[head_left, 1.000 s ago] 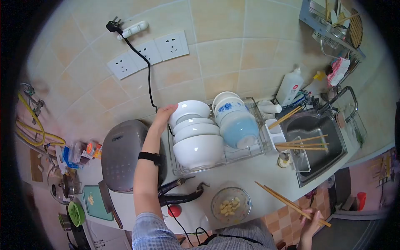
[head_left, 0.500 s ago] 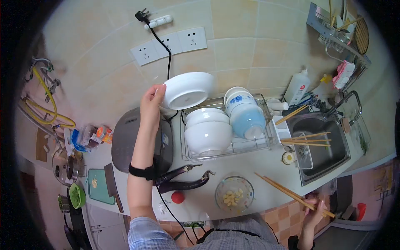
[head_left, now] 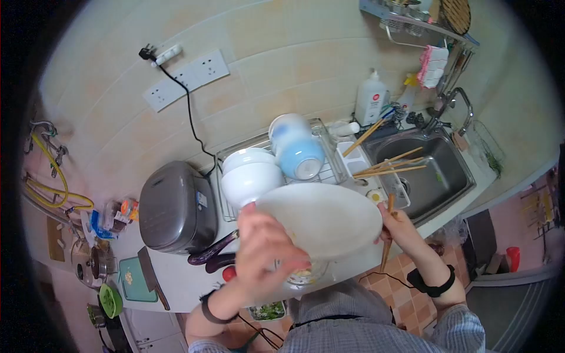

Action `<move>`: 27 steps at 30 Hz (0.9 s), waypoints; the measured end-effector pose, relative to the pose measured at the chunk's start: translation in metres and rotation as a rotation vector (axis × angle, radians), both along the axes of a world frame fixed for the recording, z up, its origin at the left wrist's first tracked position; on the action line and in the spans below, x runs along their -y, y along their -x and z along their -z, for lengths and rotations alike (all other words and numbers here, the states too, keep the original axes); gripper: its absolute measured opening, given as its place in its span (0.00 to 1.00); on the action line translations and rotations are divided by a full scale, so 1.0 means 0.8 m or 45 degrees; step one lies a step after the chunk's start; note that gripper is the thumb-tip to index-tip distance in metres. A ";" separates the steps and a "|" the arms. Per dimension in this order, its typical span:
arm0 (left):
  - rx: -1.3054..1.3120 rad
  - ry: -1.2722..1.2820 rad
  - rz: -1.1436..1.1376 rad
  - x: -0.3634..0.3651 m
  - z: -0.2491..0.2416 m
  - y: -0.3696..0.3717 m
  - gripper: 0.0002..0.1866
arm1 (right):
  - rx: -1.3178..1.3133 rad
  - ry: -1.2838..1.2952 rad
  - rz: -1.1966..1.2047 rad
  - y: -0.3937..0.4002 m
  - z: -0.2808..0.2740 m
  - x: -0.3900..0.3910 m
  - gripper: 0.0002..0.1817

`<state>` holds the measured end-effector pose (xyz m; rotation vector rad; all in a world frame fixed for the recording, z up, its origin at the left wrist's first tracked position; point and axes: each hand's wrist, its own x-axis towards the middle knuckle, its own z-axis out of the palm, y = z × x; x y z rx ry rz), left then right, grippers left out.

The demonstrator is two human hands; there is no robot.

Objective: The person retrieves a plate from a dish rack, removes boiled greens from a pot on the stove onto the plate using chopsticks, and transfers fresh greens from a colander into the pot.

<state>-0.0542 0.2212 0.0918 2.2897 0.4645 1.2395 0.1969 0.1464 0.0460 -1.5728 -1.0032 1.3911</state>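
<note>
A large white plate (head_left: 323,217), its inner face turned up, is held in front of my body. My left hand (head_left: 268,247), blurred by motion, grips its left edge. At the plate's right edge my right hand (head_left: 397,226) is closed around chopsticks (head_left: 386,253) and touches the rim. Under the plate, the glass bowl (head_left: 301,277) shows only in part, with pale pieces in it. White bowls (head_left: 250,176) and a light blue bowl (head_left: 302,159) sit upside down or tilted in the wire rack behind.
A grey rice cooker (head_left: 176,206) stands left of the rack, near two eggplants (head_left: 213,250) and a tomato (head_left: 229,273). Further left are a knife (head_left: 154,279) and a green board (head_left: 136,277). The sink (head_left: 438,176) is at the right, with a soap bottle (head_left: 371,100) behind.
The plate has come down from above the rack to in front of me, its inner face now showing. My right hand with the chopsticks has moved left to its edge. The view has shifted right.
</note>
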 end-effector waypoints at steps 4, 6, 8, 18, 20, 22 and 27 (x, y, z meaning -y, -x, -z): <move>-0.101 -0.127 0.037 0.055 0.020 -0.020 0.11 | -0.296 0.031 0.218 -0.023 0.025 0.024 0.21; -0.080 -0.275 0.037 0.073 0.044 -0.029 0.10 | -0.373 0.058 0.202 -0.032 0.024 0.034 0.20; -0.060 -0.426 0.027 0.086 0.060 -0.033 0.10 | -0.103 -0.099 0.098 -0.037 0.020 0.041 0.17; 0.172 0.691 -0.308 0.109 0.109 -0.002 0.39 | -0.115 -0.263 0.148 -0.042 0.011 0.052 0.12; 0.255 1.369 0.124 0.114 0.126 0.022 0.39 | -0.066 -0.343 0.094 -0.035 0.010 0.052 0.12; 0.333 1.518 0.116 0.131 0.133 0.030 0.38 | -0.075 -0.280 -0.013 -0.029 0.011 0.051 0.13; 0.508 1.779 -0.161 0.173 0.135 0.058 0.26 | -0.169 -0.250 -0.248 0.017 0.007 0.042 0.14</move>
